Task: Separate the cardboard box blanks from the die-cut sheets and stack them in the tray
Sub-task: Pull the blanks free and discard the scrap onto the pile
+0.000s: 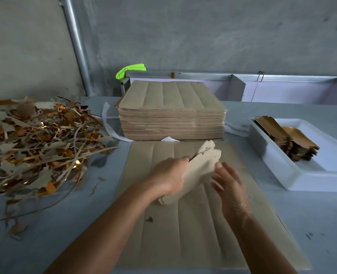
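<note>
Two piles of blanks [294, 139] in white tray [278, 167], left hand [169, 177] gripping loose blanks [199, 167], right hand [230, 184] spread

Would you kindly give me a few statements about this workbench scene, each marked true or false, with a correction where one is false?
1. The left hand grips a bundle of blanks. True.
2. The white tray holds no blanks. False: stacked blanks with gold faces already lie in it.
3. The scrap pile lies left of the stack of sheets. True.
4. The right hand rests on the tray. False: it is at the bundle, fingers straight.
5. A die-cut sheet lies flat under the hands. True.
</note>
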Demonstrator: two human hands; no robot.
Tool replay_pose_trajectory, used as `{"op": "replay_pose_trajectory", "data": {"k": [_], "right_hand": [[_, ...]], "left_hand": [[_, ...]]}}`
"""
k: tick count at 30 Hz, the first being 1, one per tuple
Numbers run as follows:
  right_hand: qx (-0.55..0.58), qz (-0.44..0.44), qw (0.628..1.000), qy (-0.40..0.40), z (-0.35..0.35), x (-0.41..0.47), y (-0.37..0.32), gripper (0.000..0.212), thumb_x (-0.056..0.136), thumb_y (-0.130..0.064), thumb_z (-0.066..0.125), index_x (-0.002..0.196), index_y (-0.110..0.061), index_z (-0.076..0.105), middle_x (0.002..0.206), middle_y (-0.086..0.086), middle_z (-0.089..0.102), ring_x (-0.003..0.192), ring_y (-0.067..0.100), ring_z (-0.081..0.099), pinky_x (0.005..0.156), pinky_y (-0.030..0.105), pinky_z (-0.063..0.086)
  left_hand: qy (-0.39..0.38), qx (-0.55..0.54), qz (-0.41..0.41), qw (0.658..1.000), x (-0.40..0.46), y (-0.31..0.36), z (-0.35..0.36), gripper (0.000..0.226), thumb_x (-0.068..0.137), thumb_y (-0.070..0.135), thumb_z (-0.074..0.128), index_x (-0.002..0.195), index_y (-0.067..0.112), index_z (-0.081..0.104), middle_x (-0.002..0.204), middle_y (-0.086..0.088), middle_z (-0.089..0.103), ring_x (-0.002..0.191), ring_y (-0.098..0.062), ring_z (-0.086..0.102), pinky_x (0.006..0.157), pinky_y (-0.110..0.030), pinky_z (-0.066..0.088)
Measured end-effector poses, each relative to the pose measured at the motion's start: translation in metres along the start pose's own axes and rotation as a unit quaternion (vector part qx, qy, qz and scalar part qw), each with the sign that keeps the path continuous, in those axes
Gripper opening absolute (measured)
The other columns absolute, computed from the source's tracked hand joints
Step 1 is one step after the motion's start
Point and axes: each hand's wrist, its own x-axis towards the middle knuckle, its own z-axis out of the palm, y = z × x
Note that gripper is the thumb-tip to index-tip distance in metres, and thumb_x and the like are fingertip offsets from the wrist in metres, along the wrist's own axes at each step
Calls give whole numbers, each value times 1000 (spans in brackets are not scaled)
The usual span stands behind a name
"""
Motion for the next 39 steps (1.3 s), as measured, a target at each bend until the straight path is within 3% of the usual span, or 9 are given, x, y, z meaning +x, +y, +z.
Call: {"op": "replay_pose_trajectory", "data": {"k": [5,7,9,16,21,26,30,35,39], "right_hand": [[-202,-157,966,-36,2,-2,-16,66,70,-61,64,128,-32,52,110,-18,58,103,-4,54,84,21,42],[-328,-168,929,-41,4,-2,-11,53,75,-52,71,120,-27,61,108,-9,62,94,-1,55,79,21,44],[-360,-153,920,5,3,2,-6,41,79,-42,71,112,-18,66,106,-1,64,89,8,57,83,31,50],[-259,-77,960,77,8,7,4,40,77,-45,73,105,-17,65,96,2,64,95,21,60,90,43,50],[-205,-60,973,88,21,3,9,18,80,-35,72,85,-18,70,87,4,68,90,23,62,87,41,50],[-203,-40,977,53,19,1,5,22,84,-33,68,70,-16,67,72,1,62,73,17,56,68,31,45],[-180,5,982,55,18,2,1,30,88,-33,63,66,-12,68,68,1,61,70,15,54,66,29,43],[-102,144,983,43,13,9,-18,13,84,-18,69,89,-9,62,89,8,58,84,20,56,83,35,50],[-18,215,976,24,6,13,-42,28,85,-13,67,106,0,53,101,15,47,93,29,55,84,47,53]], "left_hand": [[-54,136,71,987,1,15,8,38,80,-3,45,110,18,50,104,-11,60,98,-32,59,63,-29,34],[-49,127,69,988,3,14,17,44,83,0,47,120,22,51,109,-10,61,103,-31,59,66,-29,36],[-8,100,62,993,4,7,21,22,84,7,56,102,20,52,104,-9,62,100,-31,59,65,-29,34],[137,-78,-50,986,-7,-30,34,40,64,36,83,88,16,58,63,9,50,68,-19,50,55,-26,28],[141,-267,-48,952,-3,-25,51,52,61,18,86,105,22,59,97,11,61,91,-7,56,71,-5,37],[90,-274,14,957,-4,-34,45,53,68,14,83,114,24,59,108,11,61,102,-3,56,86,-3,37],[33,-330,20,943,-8,-40,42,36,79,10,74,114,9,63,109,2,68,102,-9,63,95,-23,47],[132,-265,110,949,-12,-35,39,13,80,1,71,92,-1,69,78,10,62,75,7,56,74,-9,40],[238,-134,215,938,-17,-29,34,7,79,-1,68,86,-2,70,77,-6,63,70,-16,60,66,-22,48]]}}
